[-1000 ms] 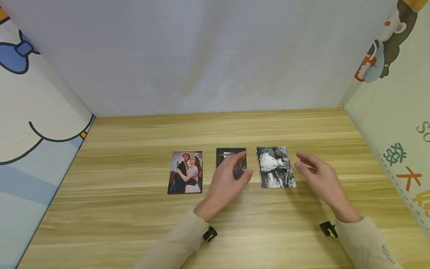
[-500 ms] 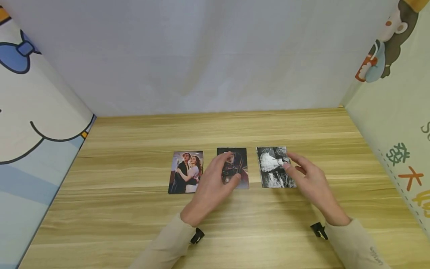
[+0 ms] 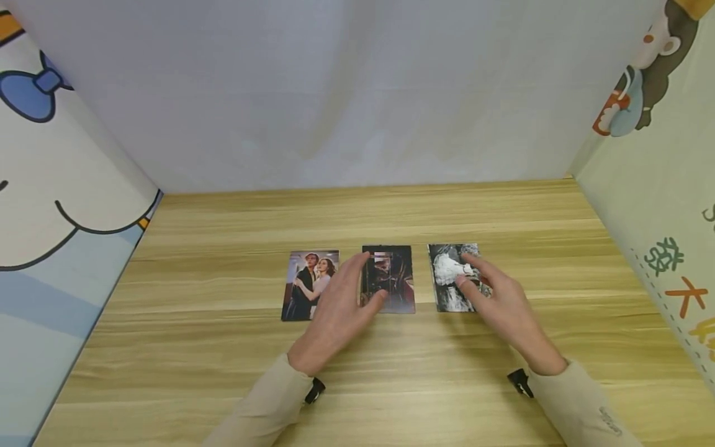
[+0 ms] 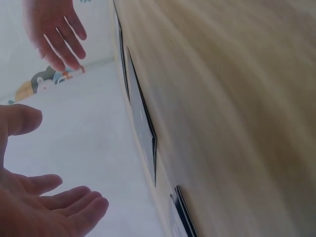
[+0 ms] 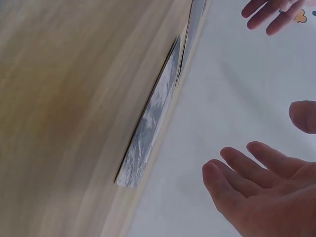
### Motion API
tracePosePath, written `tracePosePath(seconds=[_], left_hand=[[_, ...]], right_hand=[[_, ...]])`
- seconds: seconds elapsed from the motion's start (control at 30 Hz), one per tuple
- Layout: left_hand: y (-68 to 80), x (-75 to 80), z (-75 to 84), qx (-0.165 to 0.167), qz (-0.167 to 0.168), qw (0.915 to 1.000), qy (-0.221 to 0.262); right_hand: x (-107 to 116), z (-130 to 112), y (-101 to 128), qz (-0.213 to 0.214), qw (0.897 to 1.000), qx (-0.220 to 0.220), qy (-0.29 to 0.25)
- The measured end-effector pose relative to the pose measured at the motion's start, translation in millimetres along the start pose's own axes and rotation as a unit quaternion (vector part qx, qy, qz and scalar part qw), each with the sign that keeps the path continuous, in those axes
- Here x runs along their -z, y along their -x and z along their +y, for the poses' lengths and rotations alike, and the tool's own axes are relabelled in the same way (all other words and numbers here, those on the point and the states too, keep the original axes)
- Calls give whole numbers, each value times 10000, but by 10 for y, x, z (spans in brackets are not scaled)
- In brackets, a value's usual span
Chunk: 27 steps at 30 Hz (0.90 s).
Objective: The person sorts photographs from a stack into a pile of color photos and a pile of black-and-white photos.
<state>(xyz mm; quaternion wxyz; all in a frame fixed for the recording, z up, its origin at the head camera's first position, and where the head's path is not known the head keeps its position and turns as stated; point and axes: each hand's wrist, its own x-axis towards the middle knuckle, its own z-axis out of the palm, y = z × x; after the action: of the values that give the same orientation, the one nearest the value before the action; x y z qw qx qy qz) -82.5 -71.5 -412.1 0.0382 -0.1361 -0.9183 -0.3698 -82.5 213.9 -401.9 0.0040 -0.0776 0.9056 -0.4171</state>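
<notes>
Three small piles of picture cards lie in a row on the wooden table. At the left is the couple card [image 3: 301, 282], partly covered by my left hand [image 3: 337, 310]. The dark card [image 3: 393, 279] sits in the middle, just right of that hand's thumb. On the right lies the black-and-white card [image 3: 447, 273], under my right hand [image 3: 499, 304]. Both wrist views show the hands above the cards, apart from them, with nothing between the fingers. Thin stacked edges show on the dark card [image 4: 143, 118] in the left wrist view and on the black-and-white card [image 5: 150, 116] in the right one.
The wooden table [image 3: 223, 385] ends at a pale back wall [image 3: 357, 112]. Cartoon-printed panels stand on both sides, the left panel [image 3: 67, 149] and the right panel [image 3: 653, 186]. A dark strap piece [image 3: 315, 391] shows at the left cuff, another strap piece [image 3: 521, 383] at the right.
Both hands have moved to the left. My left hand now uncovers most of the dark card and overlaps the couple card; my right hand has come over the black-and-white card. The cards stay put.
</notes>
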Motion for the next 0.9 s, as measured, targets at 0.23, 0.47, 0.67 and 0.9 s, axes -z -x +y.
tracePosePath(seconds=[0.23,0.47,0.67,0.9], left_hand=[[-8,34,-49,-5,-210,9989,-425],[-27,52,-89,102,-445,9968,-660],[-55,35,-130,165,-578,9950,-802],[-103,17,-165,256,-796,9922,-926]], right_hand=[[-111,-35,-65,-148,9991,238,331],[-199,-86,-121,-327,9971,336,594],[-269,-123,-182,-456,9958,415,680],[-353,-149,-264,-604,9918,622,941]])
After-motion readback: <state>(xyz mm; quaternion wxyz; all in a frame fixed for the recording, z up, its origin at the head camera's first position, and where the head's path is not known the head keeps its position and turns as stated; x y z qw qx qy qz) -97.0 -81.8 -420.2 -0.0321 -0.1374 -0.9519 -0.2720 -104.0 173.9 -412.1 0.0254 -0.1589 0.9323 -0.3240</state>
